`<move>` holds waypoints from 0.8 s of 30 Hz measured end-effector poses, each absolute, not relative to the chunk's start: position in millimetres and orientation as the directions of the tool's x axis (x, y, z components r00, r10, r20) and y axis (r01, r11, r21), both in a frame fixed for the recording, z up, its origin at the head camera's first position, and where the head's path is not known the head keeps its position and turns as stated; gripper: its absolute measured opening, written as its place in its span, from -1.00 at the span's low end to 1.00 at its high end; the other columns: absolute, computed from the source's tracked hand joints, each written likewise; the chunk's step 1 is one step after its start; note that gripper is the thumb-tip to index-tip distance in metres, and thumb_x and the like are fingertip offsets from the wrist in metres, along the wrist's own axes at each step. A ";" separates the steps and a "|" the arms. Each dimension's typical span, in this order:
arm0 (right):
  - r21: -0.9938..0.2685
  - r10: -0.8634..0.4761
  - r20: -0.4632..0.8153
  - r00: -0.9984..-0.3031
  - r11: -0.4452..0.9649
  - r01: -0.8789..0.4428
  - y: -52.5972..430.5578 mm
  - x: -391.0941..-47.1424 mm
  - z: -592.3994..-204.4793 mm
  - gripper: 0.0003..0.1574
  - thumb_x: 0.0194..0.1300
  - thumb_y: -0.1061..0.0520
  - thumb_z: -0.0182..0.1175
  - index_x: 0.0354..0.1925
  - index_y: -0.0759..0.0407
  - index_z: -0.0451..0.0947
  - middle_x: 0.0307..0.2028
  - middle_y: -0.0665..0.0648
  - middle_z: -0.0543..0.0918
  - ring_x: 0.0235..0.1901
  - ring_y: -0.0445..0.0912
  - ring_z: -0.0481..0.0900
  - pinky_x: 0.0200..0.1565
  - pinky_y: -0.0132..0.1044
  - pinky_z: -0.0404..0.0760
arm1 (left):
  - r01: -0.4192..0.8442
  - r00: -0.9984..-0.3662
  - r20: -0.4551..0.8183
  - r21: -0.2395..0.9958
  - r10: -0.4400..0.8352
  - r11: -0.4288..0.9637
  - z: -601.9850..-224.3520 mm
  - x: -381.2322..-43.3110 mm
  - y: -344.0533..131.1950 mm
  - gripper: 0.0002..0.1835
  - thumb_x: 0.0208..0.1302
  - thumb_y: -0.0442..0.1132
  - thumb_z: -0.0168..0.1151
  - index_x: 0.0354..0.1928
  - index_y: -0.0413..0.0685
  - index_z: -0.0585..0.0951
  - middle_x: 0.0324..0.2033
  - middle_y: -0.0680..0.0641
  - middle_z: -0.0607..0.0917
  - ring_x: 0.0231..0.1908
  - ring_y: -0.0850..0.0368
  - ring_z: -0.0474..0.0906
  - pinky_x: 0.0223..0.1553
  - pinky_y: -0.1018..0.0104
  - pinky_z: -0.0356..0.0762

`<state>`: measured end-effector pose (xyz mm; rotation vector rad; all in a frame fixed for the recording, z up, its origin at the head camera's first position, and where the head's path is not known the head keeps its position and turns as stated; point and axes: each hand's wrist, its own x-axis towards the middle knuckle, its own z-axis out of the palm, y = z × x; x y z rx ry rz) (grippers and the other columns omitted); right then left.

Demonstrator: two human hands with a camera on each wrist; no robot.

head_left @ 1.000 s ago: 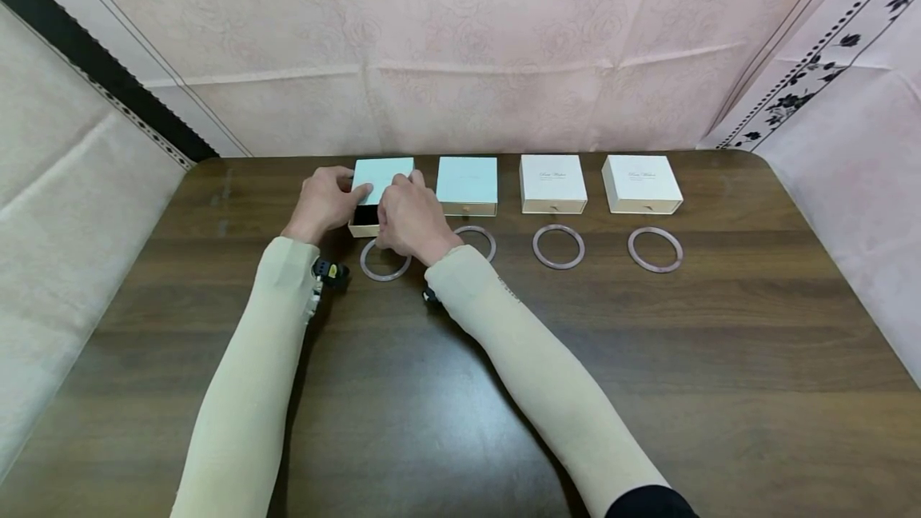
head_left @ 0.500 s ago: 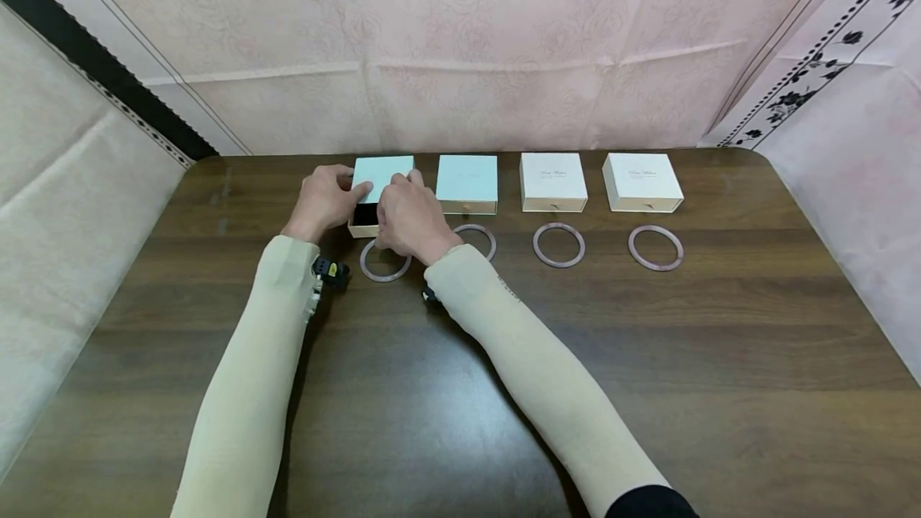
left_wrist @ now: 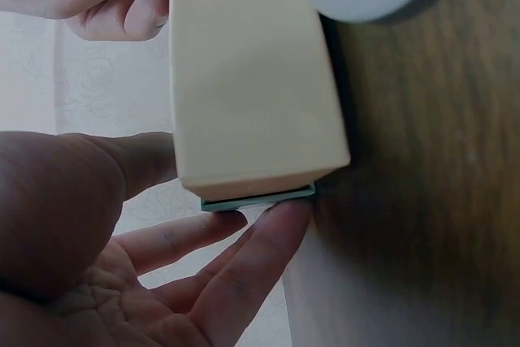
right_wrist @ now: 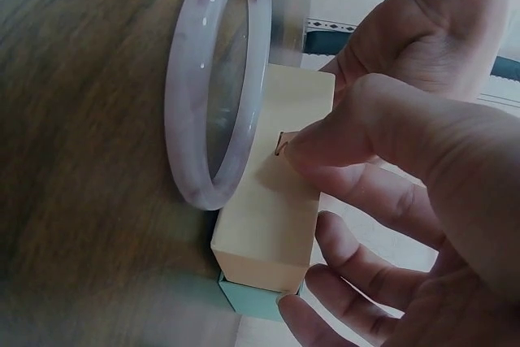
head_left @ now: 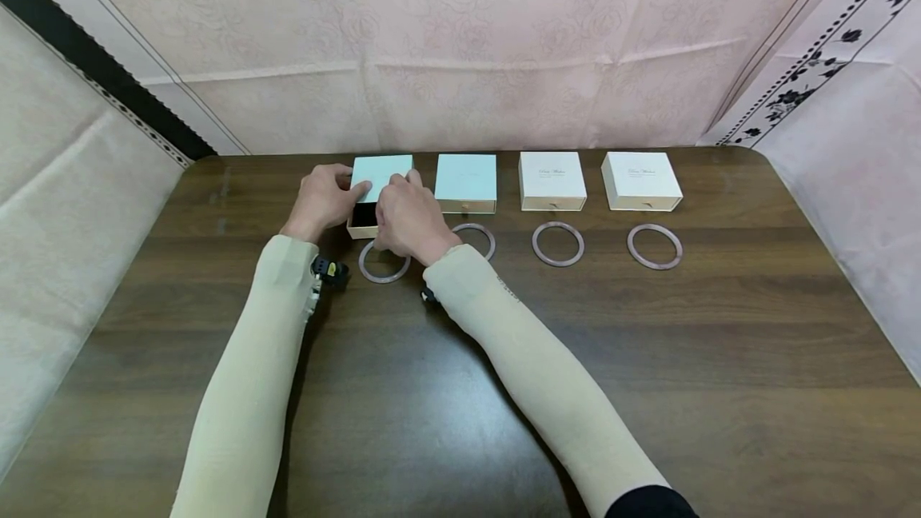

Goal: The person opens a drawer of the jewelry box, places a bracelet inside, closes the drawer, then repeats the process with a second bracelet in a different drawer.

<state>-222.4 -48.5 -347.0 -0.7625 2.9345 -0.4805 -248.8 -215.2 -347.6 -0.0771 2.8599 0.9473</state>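
Observation:
My left hand (head_left: 324,200) grips the leftmost teal drawer box (head_left: 381,168), thumb over the lid's left edge and fingers along its side. The box's cream drawer (left_wrist: 252,79) is partly pulled out toward me, and its dark inside shows behind the front panel. With thumb and index finger my right hand (head_left: 412,218) pinches the small ribbon pull tab (right_wrist: 282,142) on the drawer front; its other fingers reach along the box. A pale lilac bangle (right_wrist: 187,103) lies on the table just in front of this drawer, partly covered by my right hand in the head view.
A second teal box (head_left: 466,176) and two white boxes, one of them the middle white box (head_left: 552,178), stand in a row to the right. In front of each lies a similar bangle, such as the far right bangle (head_left: 655,247). Patterned cloth (head_left: 460,46) hangs behind the wooden table (head_left: 446,422).

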 end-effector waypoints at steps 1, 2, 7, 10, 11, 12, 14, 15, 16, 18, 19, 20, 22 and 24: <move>-0.316 -0.485 0.009 -0.874 0.828 -0.463 -48.6 -222.4 -346.8 -0.68 0.24 -0.02 0.43 -0.60 -0.02 0.63 -0.18 0.00 0.52 -0.08 -0.05 0.31 -0.08 -0.24 0.52 | -0.089 -0.990 -0.140 0.591 -0.007 0.802 -347.4 -248.7 -215.2 -0.42 0.55 0.00 0.09 0.41 -0.24 0.44 0.24 -0.38 0.55 0.17 -0.28 0.51 0.13 -0.15 0.55; -0.316 -0.485 0.010 -0.875 0.828 -0.463 -48.6 -222.3 -346.8 -0.68 0.24 -0.02 0.43 -0.60 -0.02 0.63 -0.18 -0.01 0.52 -0.08 -0.05 0.31 -0.08 -0.24 0.52 | -0.089 -0.990 -0.141 0.591 -0.007 0.802 -347.4 -248.9 -215.3 -0.42 0.55 0.00 0.09 0.41 -0.24 0.44 0.24 -0.38 0.55 0.16 -0.28 0.51 0.13 -0.15 0.55; -0.323 -0.485 0.010 -0.874 0.826 -0.462 -48.5 -221.8 -347.0 -0.67 0.23 -0.02 0.44 -0.61 -0.02 0.63 -0.17 -0.01 0.52 -0.05 -0.05 0.33 -0.05 -0.22 0.53 | -0.088 -0.990 -0.143 0.591 -0.003 0.802 -347.6 -249.1 -215.7 -0.42 0.55 0.00 0.09 0.42 -0.24 0.43 0.23 -0.38 0.55 0.15 -0.27 0.51 0.13 -0.15 0.55; -0.329 -0.486 0.009 -0.874 0.824 -0.462 -48.6 -221.6 -347.4 -0.68 0.23 -0.01 0.44 -0.61 -0.02 0.63 -0.16 -0.01 0.53 -0.04 -0.04 0.34 -0.03 -0.21 0.54 | -0.086 -0.990 -0.143 0.589 -0.001 0.804 -348.2 -249.1 -215.9 -0.42 0.55 0.00 0.08 0.42 -0.24 0.43 0.23 -0.38 0.55 0.15 -0.27 0.50 0.13 -0.15 0.54; -0.331 -0.487 0.011 -0.873 0.822 -0.463 -48.5 -221.5 -347.5 -0.68 0.23 -0.01 0.44 -0.61 -0.01 0.63 -0.15 -0.01 0.53 -0.03 -0.04 0.35 -0.03 -0.20 0.54 | -0.084 -0.990 -0.142 0.588 0.000 0.804 -348.3 -248.9 -215.8 -0.42 0.55 0.00 0.08 0.42 -0.24 0.44 0.23 -0.38 0.55 0.15 -0.27 0.50 0.14 -0.16 0.54; -0.332 -0.488 0.010 -0.873 0.821 -0.463 -48.4 -221.5 -347.6 -0.68 0.23 0.00 0.44 -0.61 -0.01 0.63 -0.15 0.00 0.53 -0.03 -0.04 0.35 -0.03 -0.20 0.55 | -0.083 -0.990 -0.140 0.587 0.000 0.805 -348.6 -249.0 -215.9 -0.42 0.55 0.00 0.08 0.41 -0.24 0.44 0.23 -0.38 0.55 0.15 -0.27 0.50 0.13 -0.16 0.54; -0.336 -0.490 0.009 -0.872 0.820 -0.464 -48.3 -221.2 -347.6 -0.68 0.23 0.00 0.43 -0.61 -0.01 0.63 -0.15 0.00 0.53 -0.04 -0.04 0.36 -0.03 -0.20 0.54 | -0.082 -0.991 -0.137 0.586 -0.001 0.806 -349.0 -249.3 -216.0 -0.43 0.55 -0.01 0.08 0.41 -0.23 0.45 0.22 -0.37 0.55 0.14 -0.26 0.50 0.13 -0.15 0.54; -0.338 -0.490 0.008 -0.872 0.819 -0.464 -48.3 -221.1 -347.5 -0.68 0.23 0.01 0.43 -0.61 0.00 0.62 -0.15 0.00 0.53 -0.04 -0.04 0.36 -0.03 -0.20 0.54 | -0.081 -0.991 -0.135 0.586 -0.002 0.806 -349.0 -249.5 -215.9 -0.44 0.55 -0.01 0.09 0.40 -0.23 0.45 0.22 -0.37 0.56 0.13 -0.26 0.50 0.12 -0.15 0.54; -0.339 -0.491 0.006 -0.871 0.819 -0.463 -48.2 -220.8 -347.4 -0.68 0.24 0.01 0.43 -0.61 0.00 0.62 -0.15 0.00 0.53 -0.04 -0.04 0.36 -0.03 -0.20 0.54 | -0.080 -0.991 -0.132 0.586 -0.002 0.806 -349.1 -249.6 -215.6 -0.44 0.55 -0.01 0.09 0.40 -0.23 0.46 0.21 -0.37 0.56 0.13 -0.25 0.51 0.12 -0.14 0.54; -0.343 -0.491 0.004 -0.871 0.818 -0.462 -48.1 -220.4 -347.2 -0.68 0.23 0.01 0.43 -0.61 0.00 0.62 -0.15 0.00 0.53 -0.04 -0.04 0.36 -0.03 -0.19 0.54 | -0.081 -0.991 -0.132 0.587 -0.004 0.806 -349.3 -250.1 -215.6 -0.45 0.55 -0.01 0.09 0.39 -0.22 0.46 0.20 -0.37 0.57 0.11 -0.25 0.51 0.11 -0.13 0.55; -0.345 -0.491 0.003 -0.871 0.817 -0.462 -48.0 -220.1 -347.0 -0.68 0.23 0.01 0.43 -0.61 0.00 0.63 -0.15 0.00 0.53 -0.04 -0.04 0.36 -0.03 -0.19 0.54 | -0.083 -0.991 -0.133 0.587 -0.005 0.805 -349.1 -250.2 -215.6 -0.45 0.55 -0.01 0.09 0.39 -0.22 0.47 0.20 -0.36 0.57 0.10 -0.24 0.51 0.10 -0.13 0.55; -0.345 -0.491 0.002 -0.871 0.817 -0.462 -48.0 -220.0 -346.8 -0.68 0.23 0.01 0.43 -0.61 -0.01 0.62 -0.15 -0.01 0.53 -0.04 -0.04 0.36 -0.02 -0.19 0.54 | -0.085 -0.991 -0.135 0.587 -0.006 0.805 -349.2 -250.4 -215.5 -0.45 0.55 -0.01 0.09 0.39 -0.22 0.47 0.20 -0.36 0.57 0.10 -0.24 0.51 0.10 -0.13 0.55; -0.347 -0.491 0.001 -0.871 0.817 -0.461 -47.9 -219.7 -346.6 -0.68 0.23 0.00 0.44 -0.61 -0.01 0.63 -0.15 -0.01 0.53 -0.03 -0.04 0.36 -0.02 -0.18 0.55 | -0.086 -0.991 -0.136 0.589 -0.006 0.804 -349.2 -250.6 -215.5 -0.45 0.55 -0.02 0.09 0.39 -0.22 0.47 0.20 -0.36 0.57 0.09 -0.23 0.51 0.09 -0.12 0.56; -0.348 -0.491 -0.001 -0.871 0.817 -0.460 -47.7 -219.6 -346.2 -0.68 0.23 0.00 0.45 -0.61 -0.01 0.63 -0.15 -0.01 0.54 -0.03 -0.04 0.36 -0.01 -0.18 0.55 | -0.086 -0.991 -0.137 0.589 -0.006 0.803 -349.2 -250.8 -215.5 -0.45 0.55 -0.02 0.09 0.39 -0.23 0.46 0.21 -0.36 0.56 0.10 -0.24 0.51 0.10 -0.13 0.55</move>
